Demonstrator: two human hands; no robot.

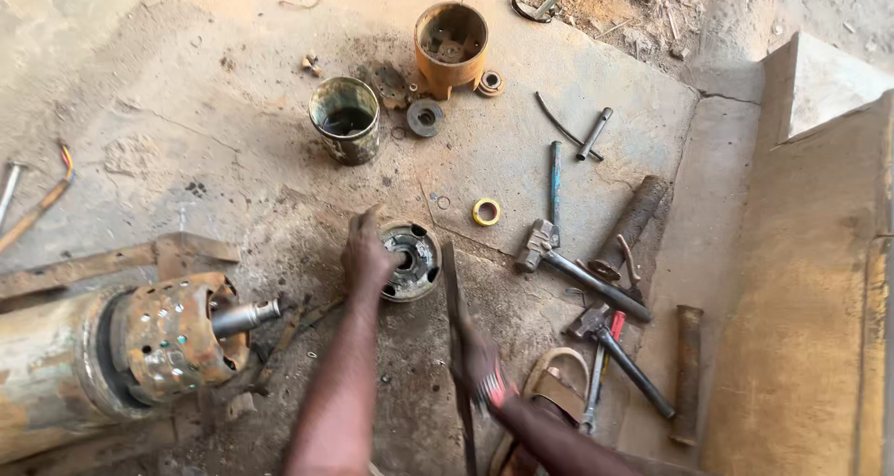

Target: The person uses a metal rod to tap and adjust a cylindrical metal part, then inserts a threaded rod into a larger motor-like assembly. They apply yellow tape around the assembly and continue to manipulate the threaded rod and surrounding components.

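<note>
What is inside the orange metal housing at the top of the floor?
Looking into the orange housing, grey metal parts lie at its bottom, dusty and hard to tell apart. Its near wall hides the rest of the inside.

Dusty cracked concrete floor (pixel 577 75), raised concrete ledge (pixel 819 280), daylight.

left hand (pixel 365 252): rests on round metal pump part (pixel 411 261), gripping its rim
right hand (pixel 477 360): wrapped around long flat bar (pixel 454 308), bar tip near the part
floor left: rusty perforated cylinder (pixel 172 336) with shaft
floor right: hammers (pixel 596 294), tape roll (pixel 485 212)
top: tin can (pixel 345 119), orange housing (pixel 450 46)
</note>
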